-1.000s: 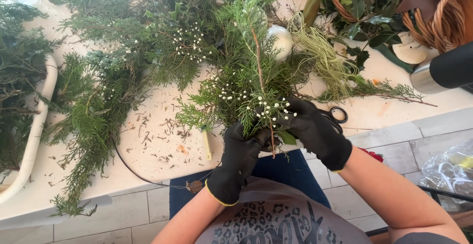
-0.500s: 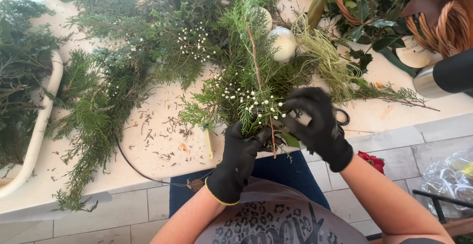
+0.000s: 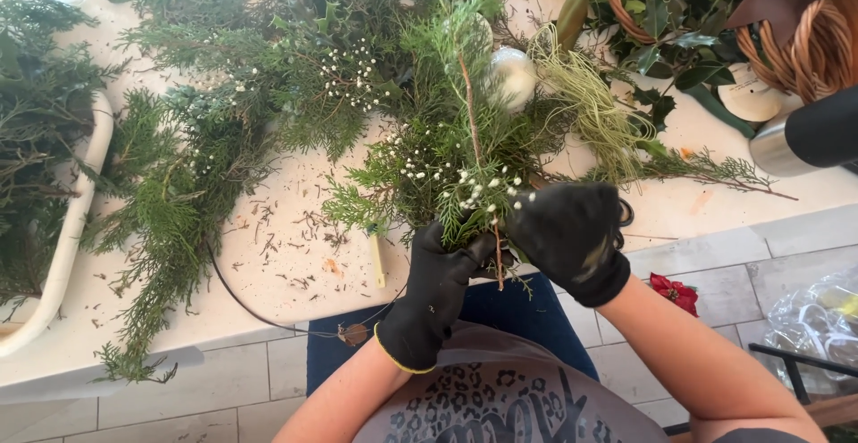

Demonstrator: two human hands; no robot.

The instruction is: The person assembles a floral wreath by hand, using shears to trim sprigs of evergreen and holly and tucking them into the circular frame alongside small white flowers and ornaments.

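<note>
Both gloved hands, left hand (image 3: pixel 435 293) and right hand (image 3: pixel 572 237), grip the evergreen bundle (image 3: pixel 456 170) at its stems.

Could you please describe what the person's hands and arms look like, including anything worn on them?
Both hands wear black fabric gloves reaching the wrists. The left hand glove has a thin yellow edge at its cuff; the right hand glove shows a pale smudge on its back. The forearms are bare, with no sleeves, and no watch or jewellery is visible.

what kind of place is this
Probably a floral or wreath-making workbench. Cut evergreen branches cover the pale worktop, a woven wicker basket holds leaves, and black-gloved hands grip a green sprig bundle with tiny white flowers.
</note>
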